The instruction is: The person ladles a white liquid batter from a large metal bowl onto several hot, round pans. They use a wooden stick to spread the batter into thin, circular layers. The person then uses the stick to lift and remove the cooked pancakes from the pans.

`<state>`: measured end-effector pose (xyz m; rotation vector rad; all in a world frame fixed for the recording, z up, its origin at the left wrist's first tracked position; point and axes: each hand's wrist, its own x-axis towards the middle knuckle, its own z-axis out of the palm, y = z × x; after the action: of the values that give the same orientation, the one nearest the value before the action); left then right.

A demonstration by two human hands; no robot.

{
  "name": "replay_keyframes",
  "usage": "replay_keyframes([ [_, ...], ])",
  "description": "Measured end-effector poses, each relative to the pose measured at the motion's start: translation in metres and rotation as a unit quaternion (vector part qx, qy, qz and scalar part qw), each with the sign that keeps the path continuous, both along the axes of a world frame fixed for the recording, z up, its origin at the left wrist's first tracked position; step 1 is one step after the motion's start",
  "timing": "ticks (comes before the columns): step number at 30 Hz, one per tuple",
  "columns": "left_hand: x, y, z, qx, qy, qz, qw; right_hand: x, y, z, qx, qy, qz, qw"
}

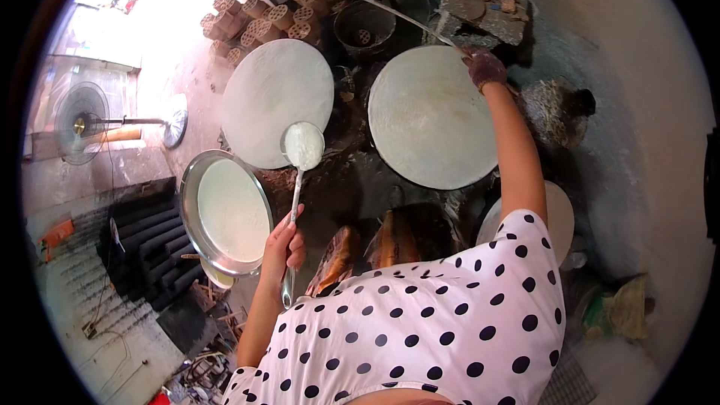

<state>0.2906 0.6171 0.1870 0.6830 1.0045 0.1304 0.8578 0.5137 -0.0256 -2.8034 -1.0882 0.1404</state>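
Note:
My left hand (286, 244) grips the handle of a metal ladle (296, 197). The ladle's bowl holds white liquid batter (304, 145) and is above the lower right edge of a round, white-surfaced griddle (275, 95). A wide metal basin (187, 202) of similar white batter (233, 208) stands left of this hand. My right hand (486, 69), in a dark reddish glove, holds a long thin stick (408, 21) at the upper right edge of a second round, pale griddle (433, 118). The stick points up and left, beyond the griddle. Whether either griddle's surface is batter cannot be told.
Perforated coal briquettes (281, 16) are stacked behind the griddles, beside a dark round container (364, 25). A rough block (478, 5) bears broken pieces. Another pale disc (558, 219) lies partly behind my right arm. A standing fan (81, 124) and dark cylinders (152, 236) are at left.

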Motion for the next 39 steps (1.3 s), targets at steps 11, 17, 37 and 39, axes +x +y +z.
replay_keyframes([
  [11,0.001,0.003,-0.014,-0.039,0.024,0.064,0.997,0.037,0.008,0.007,-0.104,-0.019,0.116,0.988],
  [17,-0.010,0.009,-0.019,-0.030,-0.017,0.062,0.998,-0.022,-0.048,0.109,0.110,0.010,0.056,0.992],
  [37,-0.041,0.030,-0.014,0.015,-0.095,-0.157,0.983,-0.211,-0.236,-0.007,0.268,0.163,-0.459,0.831],
  [39,-0.054,0.055,-0.038,-0.032,-0.129,-0.191,0.973,-0.314,-0.202,0.011,0.320,0.188,-0.494,0.786],
])
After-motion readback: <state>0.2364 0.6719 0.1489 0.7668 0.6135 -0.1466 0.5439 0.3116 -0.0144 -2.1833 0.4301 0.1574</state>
